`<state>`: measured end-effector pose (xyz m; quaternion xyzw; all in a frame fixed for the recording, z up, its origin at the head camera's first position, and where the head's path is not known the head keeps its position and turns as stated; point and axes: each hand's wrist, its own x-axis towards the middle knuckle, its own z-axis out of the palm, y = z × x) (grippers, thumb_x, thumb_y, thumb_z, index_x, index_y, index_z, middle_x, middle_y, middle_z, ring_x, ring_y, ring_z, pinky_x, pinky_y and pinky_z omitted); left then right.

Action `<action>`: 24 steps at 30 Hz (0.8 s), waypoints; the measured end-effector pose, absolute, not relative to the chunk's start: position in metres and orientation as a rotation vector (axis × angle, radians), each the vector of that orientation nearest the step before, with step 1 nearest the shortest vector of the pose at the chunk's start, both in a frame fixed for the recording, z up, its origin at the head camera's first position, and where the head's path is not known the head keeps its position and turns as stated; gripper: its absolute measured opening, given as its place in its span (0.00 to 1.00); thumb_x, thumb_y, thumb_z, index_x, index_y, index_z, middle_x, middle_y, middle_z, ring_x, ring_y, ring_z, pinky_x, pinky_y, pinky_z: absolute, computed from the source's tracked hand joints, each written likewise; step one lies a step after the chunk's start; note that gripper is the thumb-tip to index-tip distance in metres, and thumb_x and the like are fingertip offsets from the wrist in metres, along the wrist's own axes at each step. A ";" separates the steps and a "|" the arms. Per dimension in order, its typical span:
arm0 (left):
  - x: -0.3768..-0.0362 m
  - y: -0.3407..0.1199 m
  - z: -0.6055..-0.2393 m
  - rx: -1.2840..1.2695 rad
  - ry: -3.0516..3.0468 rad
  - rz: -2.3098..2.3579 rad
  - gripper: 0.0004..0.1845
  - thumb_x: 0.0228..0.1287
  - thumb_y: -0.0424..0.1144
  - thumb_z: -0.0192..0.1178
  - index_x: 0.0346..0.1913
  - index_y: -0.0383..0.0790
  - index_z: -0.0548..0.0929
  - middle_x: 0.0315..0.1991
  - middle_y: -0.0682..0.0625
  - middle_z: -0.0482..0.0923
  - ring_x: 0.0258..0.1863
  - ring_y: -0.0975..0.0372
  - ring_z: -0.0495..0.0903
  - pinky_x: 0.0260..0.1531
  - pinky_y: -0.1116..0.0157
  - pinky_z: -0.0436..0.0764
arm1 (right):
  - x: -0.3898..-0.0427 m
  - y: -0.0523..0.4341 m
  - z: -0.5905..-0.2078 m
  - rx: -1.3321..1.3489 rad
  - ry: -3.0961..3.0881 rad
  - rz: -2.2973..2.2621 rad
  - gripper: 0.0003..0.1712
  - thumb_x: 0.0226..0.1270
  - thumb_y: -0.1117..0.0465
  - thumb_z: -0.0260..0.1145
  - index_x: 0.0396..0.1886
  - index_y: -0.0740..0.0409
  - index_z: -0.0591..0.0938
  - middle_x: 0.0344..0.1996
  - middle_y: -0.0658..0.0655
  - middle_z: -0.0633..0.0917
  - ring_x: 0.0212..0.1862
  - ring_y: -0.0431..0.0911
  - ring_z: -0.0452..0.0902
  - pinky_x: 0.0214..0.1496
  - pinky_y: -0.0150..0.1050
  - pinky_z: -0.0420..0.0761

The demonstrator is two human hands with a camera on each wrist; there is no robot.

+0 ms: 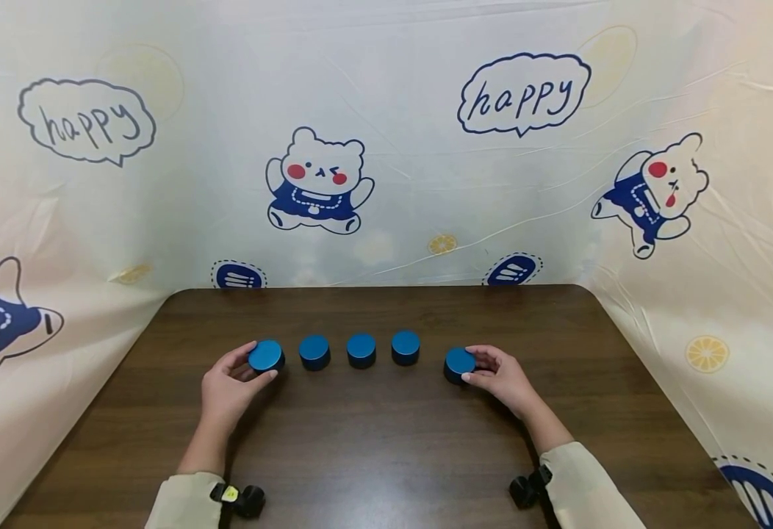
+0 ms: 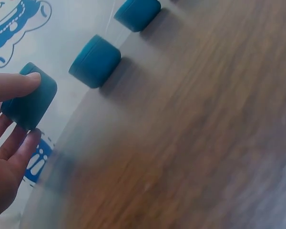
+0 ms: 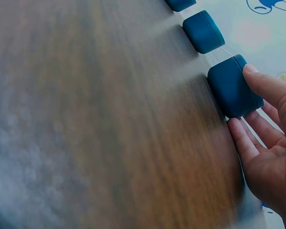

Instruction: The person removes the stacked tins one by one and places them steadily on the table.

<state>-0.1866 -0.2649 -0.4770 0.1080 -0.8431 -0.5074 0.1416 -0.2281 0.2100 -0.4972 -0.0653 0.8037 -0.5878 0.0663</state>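
Observation:
Several short, round blue containers with a seam near the top stand in a row on the brown table. My left hand (image 1: 223,389) pinches the leftmost blue container (image 1: 267,355) between thumb and fingers. That container (image 2: 35,98) looks slightly raised off the table in the left wrist view. At the other end, my right hand (image 1: 502,378) holds the rightmost blue container (image 1: 459,364) by its sides. Whether this container (image 3: 233,88) rests on the table I cannot tell. Between the hands stand a blue container (image 1: 314,353), a middle one (image 1: 361,351) and another (image 1: 405,348).
The wood-grain table (image 1: 373,441) has rounded far corners. A pale cloth (image 1: 413,198) with printed bears and lettering hangs behind it and along both sides. Black wrist devices sit at the left cuff (image 1: 184,503) and the right cuff (image 1: 585,485).

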 end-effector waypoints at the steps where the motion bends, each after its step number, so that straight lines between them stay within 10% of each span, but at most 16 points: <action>1: -0.187 -0.266 -0.478 0.312 -2.435 -1.464 0.35 0.53 0.38 0.75 0.66 0.43 0.75 0.62 0.40 0.73 0.57 0.48 0.77 0.51 0.66 0.77 | -0.228 0.210 -0.497 -0.198 2.424 -1.771 0.30 0.57 0.61 0.75 0.60 0.58 0.77 0.57 0.61 0.79 0.58 0.54 0.75 0.58 0.45 0.78; 24: -0.210 -0.277 -0.490 0.308 -2.569 -1.434 0.35 0.55 0.38 0.73 0.67 0.39 0.73 0.65 0.35 0.69 0.61 0.45 0.73 0.56 0.55 0.74 | -0.227 0.211 -0.498 -0.188 2.417 -1.765 0.31 0.58 0.59 0.75 0.62 0.56 0.77 0.58 0.60 0.79 0.58 0.53 0.75 0.59 0.47 0.77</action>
